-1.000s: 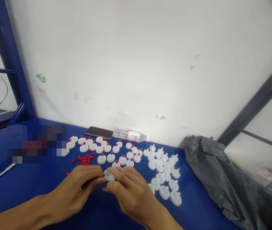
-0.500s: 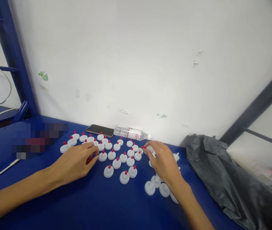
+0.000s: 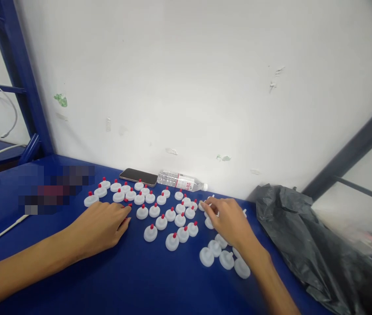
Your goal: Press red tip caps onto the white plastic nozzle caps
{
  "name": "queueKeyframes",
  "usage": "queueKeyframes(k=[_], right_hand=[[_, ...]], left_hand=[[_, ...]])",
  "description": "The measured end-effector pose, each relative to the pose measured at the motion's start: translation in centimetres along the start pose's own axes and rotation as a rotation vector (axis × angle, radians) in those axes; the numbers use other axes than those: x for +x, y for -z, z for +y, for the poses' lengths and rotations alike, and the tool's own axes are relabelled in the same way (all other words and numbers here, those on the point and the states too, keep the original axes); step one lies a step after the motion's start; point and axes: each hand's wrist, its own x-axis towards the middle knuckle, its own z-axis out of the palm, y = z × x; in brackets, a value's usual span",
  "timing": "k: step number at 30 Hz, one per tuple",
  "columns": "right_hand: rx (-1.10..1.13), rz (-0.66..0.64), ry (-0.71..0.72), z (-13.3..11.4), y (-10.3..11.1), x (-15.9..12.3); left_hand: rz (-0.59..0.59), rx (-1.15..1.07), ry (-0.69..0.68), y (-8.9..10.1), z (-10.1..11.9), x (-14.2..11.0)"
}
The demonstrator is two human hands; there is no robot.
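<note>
Over the blue table, my left hand (image 3: 102,225) is curled palm down, its thumb slightly apart from the fingers. A small red cap (image 3: 130,204) shows at its fingertips, with another just beyond; the inside of the hand is hidden. My right hand (image 3: 228,218) pinches a white nozzle lid (image 3: 201,205) at the lid group's right side. Between the hands stand several round white lids with red-capped nozzles (image 3: 161,222). Below and beside my right wrist lie several white lids without red caps (image 3: 227,260), partly covered by the arm.
A phone (image 3: 139,176) and a clear plastic bottle (image 3: 181,180) lie along the wall behind the lids. A dark plastic bag (image 3: 287,236) covers the right side. Blue frame posts (image 3: 28,83) rise at the left, and a white cable (image 3: 4,235) runs across the table.
A red-capped lid now stands at the front right of the capped group. My right hand has left the red cap it pinched and touches a white lid. My left hand has turned, hiding the red caps inside.
</note>
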Motion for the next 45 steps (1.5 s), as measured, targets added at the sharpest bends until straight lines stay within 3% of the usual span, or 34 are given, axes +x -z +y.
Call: queueKeyframes(k=[4,9,15,20,23,26,30,36,40,45], right_hand=[[-0.121,0.029,-0.147,1.5,0.1,0.1],[-0.151,-0.111,-0.142,1.7,-1.0,0.2],[-0.138,-0.093,-0.202,1.5,-1.7,0.2],[-0.104,-0.091,-0.186,1.4,-2.0,0.2],[0.015,0.006,-0.162,1.0,-2.0,0.1],[0.205,0.124,-0.098,0.0,-1.9,-0.1],[0.239,0.255,0.096,-1.9,-1.8,-0.5],[0.195,0.219,0.465,-5.1,-2.0,-1.2],[0.209,0.26,0.533,-6.2,-2.5,-1.6],[0.226,0.292,0.555,-6.9,-2.7,-1.8]], left_hand=[[-0.033,-0.002,-0.002,0.0,0.2,0.0],[-0.021,-0.011,-0.036,-0.1,0.5,0.0],[-0.007,-0.037,-0.057,0.1,0.5,0.0],[0.079,-0.108,-0.033,0.8,0.8,0.1],[0.191,-0.173,-0.079,0.9,1.0,0.0],[0.332,-0.231,-0.136,0.6,1.1,-0.2],[0.48,-0.317,-0.196,0.2,1.3,-0.4],[0.547,-0.535,-0.349,0.2,1.8,-0.7],[0.502,-0.626,-0.448,0.2,2.4,-1.0],[0.591,-0.671,-0.457,-0.3,3.0,-1.3]])
